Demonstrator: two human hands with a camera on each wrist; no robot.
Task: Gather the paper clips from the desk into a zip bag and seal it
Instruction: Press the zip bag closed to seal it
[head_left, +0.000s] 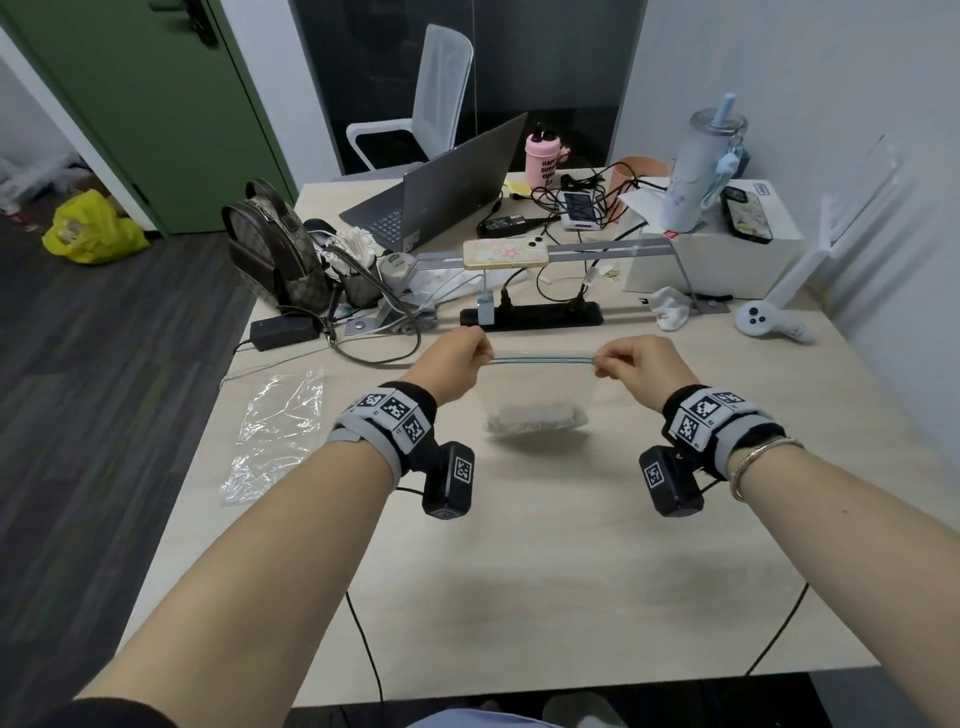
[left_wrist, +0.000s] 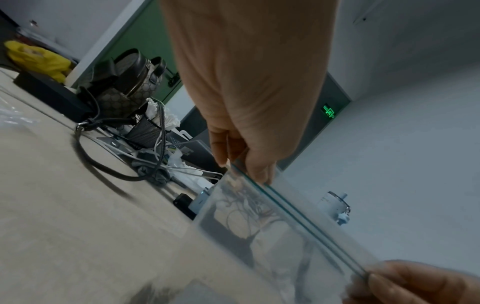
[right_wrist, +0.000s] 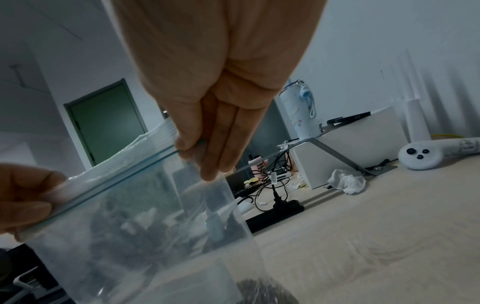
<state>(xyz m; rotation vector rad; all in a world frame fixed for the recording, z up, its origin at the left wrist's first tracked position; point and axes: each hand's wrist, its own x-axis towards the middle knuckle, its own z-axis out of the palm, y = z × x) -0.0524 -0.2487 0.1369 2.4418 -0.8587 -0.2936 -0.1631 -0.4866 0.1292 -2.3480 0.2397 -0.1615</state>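
A clear zip bag (head_left: 535, 387) hangs above the middle of the desk, stretched flat between both hands. Its green-lined zip strip (head_left: 543, 358) runs level from hand to hand. My left hand (head_left: 460, 358) pinches the strip's left end, and my right hand (head_left: 631, 361) pinches the right end. A grey heap of paper clips (head_left: 535, 418) sags in the bag's bottom. In the left wrist view thumb and finger (left_wrist: 255, 164) nip the bag's corner (left_wrist: 233, 170). In the right wrist view the fingers (right_wrist: 215, 148) clamp the strip (right_wrist: 116, 176), and the clips (right_wrist: 262, 292) show dark at the bottom.
A second clear plastic bag (head_left: 278, 434) lies flat at the desk's left edge. Behind the hands sit a black power strip (head_left: 532, 315) with cables, a patterned backpack (head_left: 272, 247), a laptop (head_left: 441, 189), a white box (head_left: 714, 260) and a white controller (head_left: 771, 323).
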